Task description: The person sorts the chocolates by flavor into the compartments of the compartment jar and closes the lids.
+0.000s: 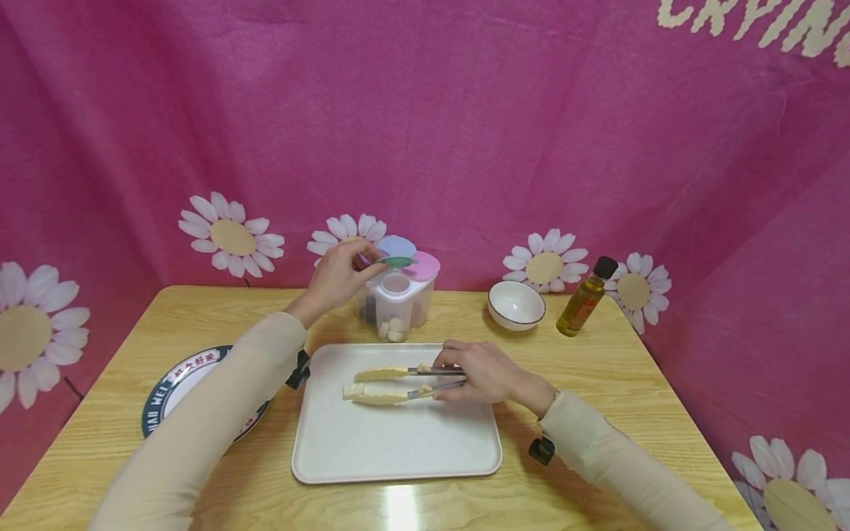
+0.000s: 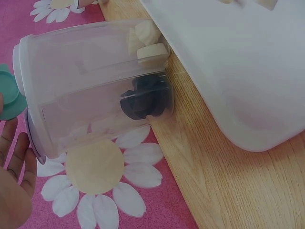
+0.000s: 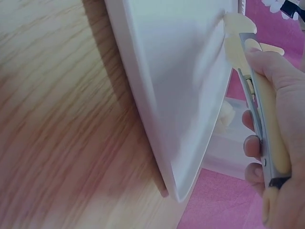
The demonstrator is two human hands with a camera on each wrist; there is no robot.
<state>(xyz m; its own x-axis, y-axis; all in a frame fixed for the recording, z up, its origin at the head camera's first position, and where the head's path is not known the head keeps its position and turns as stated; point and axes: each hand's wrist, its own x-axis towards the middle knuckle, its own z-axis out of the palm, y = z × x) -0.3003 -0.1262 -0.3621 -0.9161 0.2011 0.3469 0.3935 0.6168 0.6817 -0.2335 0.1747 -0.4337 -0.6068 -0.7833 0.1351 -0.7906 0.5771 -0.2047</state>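
My left hand (image 1: 340,271) pinches the edge of a raised green lid (image 1: 400,262) on a clear divided container (image 1: 423,304). Pale chunks (image 2: 147,43) lie at the bottom of the compartment beneath that lid, and dark pieces (image 2: 147,98) lie in the neighbouring one. Over the white tray (image 1: 398,450), my right hand (image 1: 488,372) grips a pair of tongs (image 1: 381,375) with cream tips pointing left. A pale block (image 1: 352,392) is by the tips of the tongs; whether they squeeze it I cannot tell.
A blue-rimmed plate (image 1: 156,402) stands at the left, partly behind my left sleeve. At the back right are a white bowl (image 1: 516,304) and an oil bottle (image 1: 583,304) with a black cap. Blue and pink lids (image 1: 425,265) top the container. A pink cloth hangs behind the table.
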